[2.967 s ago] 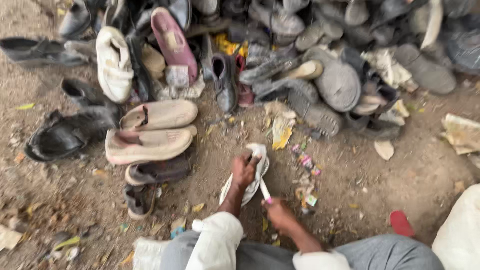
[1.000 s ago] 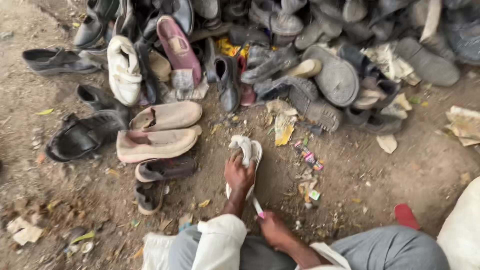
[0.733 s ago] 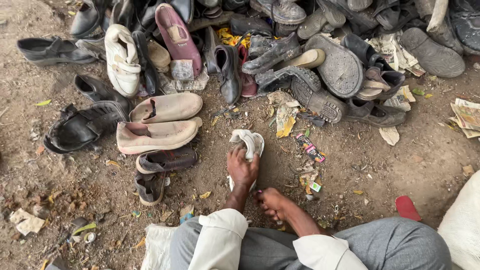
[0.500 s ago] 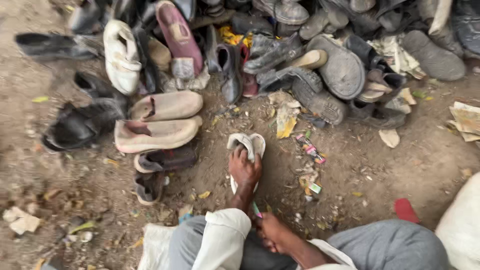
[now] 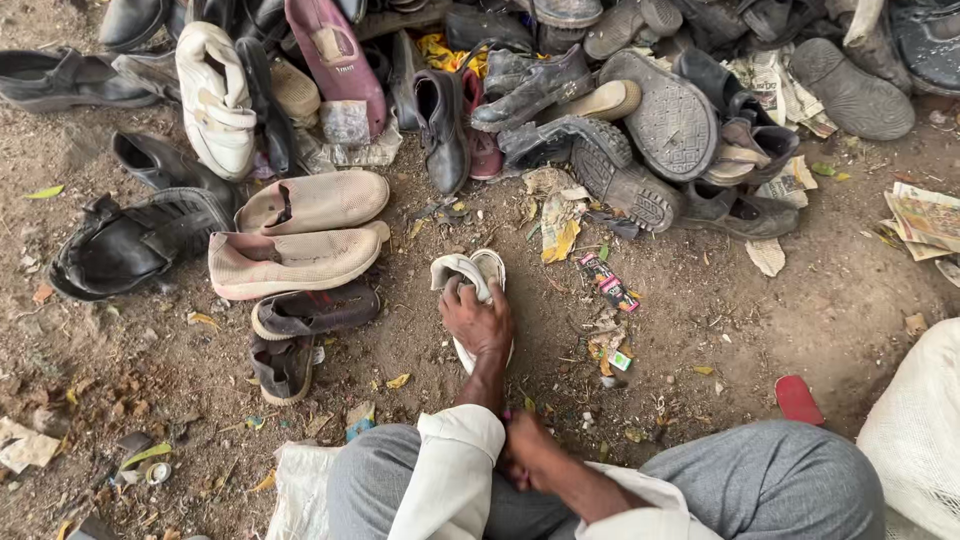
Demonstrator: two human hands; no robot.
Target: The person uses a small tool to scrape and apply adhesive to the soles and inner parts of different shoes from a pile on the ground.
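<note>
My left hand (image 5: 478, 322) presses down on a white sandal (image 5: 470, 272) that lies on the dirt in front of me, fingers curled over its strap. My right hand (image 5: 528, 452) is drawn back close to my lap, beside my left sleeve. Its fingers are closed around a small tool, of which only a pink tip (image 5: 508, 413) shows. I sit with grey trousers (image 5: 760, 480) and white cuffs at the bottom of the view.
A big heap of worn shoes (image 5: 560, 80) fills the far side. Two beige slip-ons (image 5: 300, 262) and small dark shoes (image 5: 310, 312) lie at the left. Paper scraps (image 5: 928, 215), a red piece (image 5: 800, 400) and a white sack (image 5: 915, 430) are at the right.
My left hand has kept hold of the white sandal and pushed it flat onto the ground. My right hand has pulled back from the sandal toward my lap.
</note>
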